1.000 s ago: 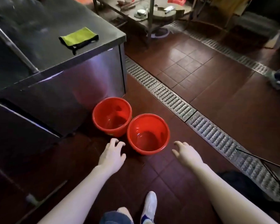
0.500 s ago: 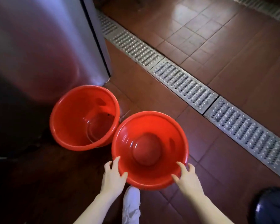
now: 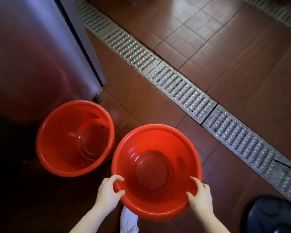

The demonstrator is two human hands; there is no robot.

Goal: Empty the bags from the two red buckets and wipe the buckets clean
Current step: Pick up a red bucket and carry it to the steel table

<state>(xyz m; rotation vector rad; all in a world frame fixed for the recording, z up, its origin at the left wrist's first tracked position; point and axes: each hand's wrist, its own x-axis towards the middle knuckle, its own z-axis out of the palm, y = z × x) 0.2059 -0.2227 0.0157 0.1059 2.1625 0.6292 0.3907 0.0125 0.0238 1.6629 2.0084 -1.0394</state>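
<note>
While left grip (image 3: 107, 193) and right grip (image 3: 200, 197) clamp the near bucket (image 3: 155, 142), the far bucket (image 3: 60, 140) sits beside a cabinet (image 3: 32, 56).

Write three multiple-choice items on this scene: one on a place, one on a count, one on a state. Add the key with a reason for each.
1. Where does the farther red bucket stand?
A. On the tiled floor by the steel cabinet
B. On top of that cabinet
C. Hanging from a hook

2. How many red buckets are in view?
A. One
B. Two
C. Three

3. How do the left hand and right hand meet the nearer red bucket?
A. Both grip its rim
B. Only one touches it
C. Both hover clear of it

Key:
1 A: it sits on the floor at the cabinet's corner.
2 B: two red rims show side by side.
3 A: the fingers of each hand curl over the near rim.
</note>
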